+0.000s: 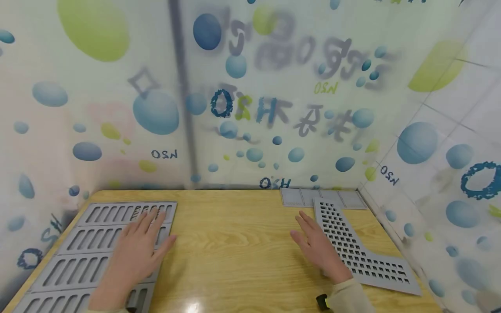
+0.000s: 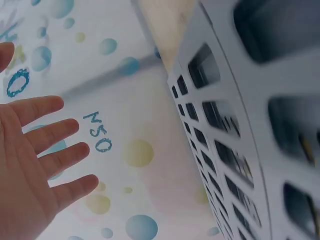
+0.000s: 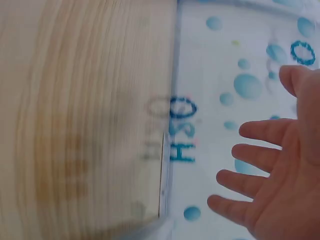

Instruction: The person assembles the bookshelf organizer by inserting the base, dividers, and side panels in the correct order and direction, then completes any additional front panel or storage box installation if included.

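Observation:
My left hand (image 1: 137, 248) is held over a grey slotted tray (image 1: 64, 253) on the left of the table, fingers straight and thumb spread to the right. Rows of long rounded slots run across this tray; small dark pieces show in some of the far slots. In the left wrist view the palm holds nothing, and the tray's slots (image 2: 227, 120) rise at the right. My right hand (image 1: 318, 248), fingers extended and holding nothing, hovers at the left edge of a grey L-shaped plate (image 1: 358, 250) full of square holes. Part of that plate is hidden by the hand.
A flat grey sectioned panel (image 1: 293, 198) lies at the back right, partly under the L-shaped plate. Bare wooden tabletop (image 1: 231, 248) spans the middle. Curtains (image 1: 242, 143) printed with bubbles enclose the back and both sides. A dark wrist device (image 1: 322, 301) shows by the right sleeve.

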Motion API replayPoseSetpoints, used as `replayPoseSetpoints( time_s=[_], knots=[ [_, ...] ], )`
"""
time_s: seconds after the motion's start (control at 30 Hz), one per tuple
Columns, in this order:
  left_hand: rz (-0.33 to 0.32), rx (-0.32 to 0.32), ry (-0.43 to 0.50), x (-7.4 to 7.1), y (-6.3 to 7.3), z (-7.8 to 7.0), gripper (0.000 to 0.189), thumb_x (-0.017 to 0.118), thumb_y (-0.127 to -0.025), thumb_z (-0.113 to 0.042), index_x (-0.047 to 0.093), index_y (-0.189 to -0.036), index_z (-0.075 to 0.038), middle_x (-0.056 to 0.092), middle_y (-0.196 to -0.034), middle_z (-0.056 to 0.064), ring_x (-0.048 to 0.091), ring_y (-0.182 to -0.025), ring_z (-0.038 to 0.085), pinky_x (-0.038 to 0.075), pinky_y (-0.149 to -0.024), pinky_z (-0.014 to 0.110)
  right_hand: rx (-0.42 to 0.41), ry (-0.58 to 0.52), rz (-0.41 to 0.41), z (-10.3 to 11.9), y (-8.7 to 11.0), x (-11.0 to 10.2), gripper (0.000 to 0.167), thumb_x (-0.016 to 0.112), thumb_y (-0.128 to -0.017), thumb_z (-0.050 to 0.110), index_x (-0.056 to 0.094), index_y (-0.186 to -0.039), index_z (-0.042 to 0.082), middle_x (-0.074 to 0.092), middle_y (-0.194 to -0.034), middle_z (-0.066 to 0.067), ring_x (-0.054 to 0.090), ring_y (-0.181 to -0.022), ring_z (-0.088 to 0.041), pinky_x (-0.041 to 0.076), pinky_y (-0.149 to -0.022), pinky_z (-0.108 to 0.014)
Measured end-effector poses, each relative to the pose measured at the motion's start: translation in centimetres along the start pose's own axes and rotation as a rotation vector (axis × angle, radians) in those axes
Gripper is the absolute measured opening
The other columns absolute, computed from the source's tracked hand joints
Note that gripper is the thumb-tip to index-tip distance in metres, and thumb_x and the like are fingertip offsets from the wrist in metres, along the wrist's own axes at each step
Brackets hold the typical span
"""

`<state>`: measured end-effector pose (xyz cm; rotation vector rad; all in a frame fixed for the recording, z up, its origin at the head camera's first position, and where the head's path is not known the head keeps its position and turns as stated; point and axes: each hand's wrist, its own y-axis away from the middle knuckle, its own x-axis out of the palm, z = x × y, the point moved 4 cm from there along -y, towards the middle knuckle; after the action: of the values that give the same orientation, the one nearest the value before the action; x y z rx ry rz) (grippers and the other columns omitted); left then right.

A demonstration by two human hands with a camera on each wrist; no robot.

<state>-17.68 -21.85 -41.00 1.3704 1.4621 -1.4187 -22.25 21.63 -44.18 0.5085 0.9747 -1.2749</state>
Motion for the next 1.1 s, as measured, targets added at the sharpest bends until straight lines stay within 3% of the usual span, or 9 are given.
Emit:
replayPoseSetpoints(
  time_s=[0.1,0.3,0.6,0.87,1.1],
  knots=[
    [-0.006,0.02,-0.023,-0.2,0.3,0.8,0.076,0.052,-0.104,-0.057,0.047,-0.152,0.002,0.042,-0.154,0.034,0.04,-0.138,0.056,0.033,-0.109,0.071,-0.014,-0.072,-0.007,1.2,0.0,0.6,0.058,0.053,-0.109,0.035,0.044,-0.155,0.001,0.033,-0.166,-0.019,0.034,-0.149,-0.046,0.038,-0.111,-0.067],
    [0.074,0.015,-0.058,-0.5,0.7,3.8,0.075,0.054,-0.104,-0.055,0.051,-0.147,0.006,0.042,-0.151,0.037,0.041,-0.134,0.059,0.034,-0.107,0.073,-0.057,-0.119,0.003,3.2,-0.7,2.3,0.054,0.057,-0.107,0.033,0.051,-0.152,0.004,0.043,-0.161,-0.014,0.045,-0.143,-0.041,0.049,-0.103,-0.059],
    [0.167,-0.046,-0.149,-0.1,1.2,8.4,0.078,0.052,-0.103,-0.059,0.055,-0.142,0.009,0.044,-0.146,0.041,0.043,-0.128,0.063,0.036,-0.103,0.075,-0.124,-0.203,0.022,5.8,-2.1,4.2,0.052,0.058,-0.107,0.032,0.054,-0.148,0.001,0.049,-0.156,-0.017,0.048,-0.141,-0.04,0.047,-0.106,-0.058],
    [0.264,-0.099,-0.163,1.6,1.5,10.2,0.083,0.054,-0.099,-0.066,0.057,-0.139,0.008,0.046,-0.141,0.043,0.045,-0.122,0.066,0.038,-0.096,0.077,-0.158,-0.217,0.056,7.1,-2.5,5.5,0.05,0.054,-0.109,0.032,0.054,-0.148,0.0,0.05,-0.154,-0.02,0.053,-0.136,-0.041,0.047,-0.106,-0.058],
    [0.367,-0.115,-0.176,2.6,1.2,11.2,0.089,0.059,-0.093,-0.07,0.057,-0.14,0.005,0.048,-0.138,0.043,0.045,-0.121,0.067,0.04,-0.092,0.078,-0.156,-0.188,0.082,7.2,-2.4,5.8,0.051,0.053,-0.109,0.033,0.053,-0.148,0.0,0.05,-0.153,-0.021,0.067,-0.118,-0.039,0.047,-0.107,-0.058]
  ],
)
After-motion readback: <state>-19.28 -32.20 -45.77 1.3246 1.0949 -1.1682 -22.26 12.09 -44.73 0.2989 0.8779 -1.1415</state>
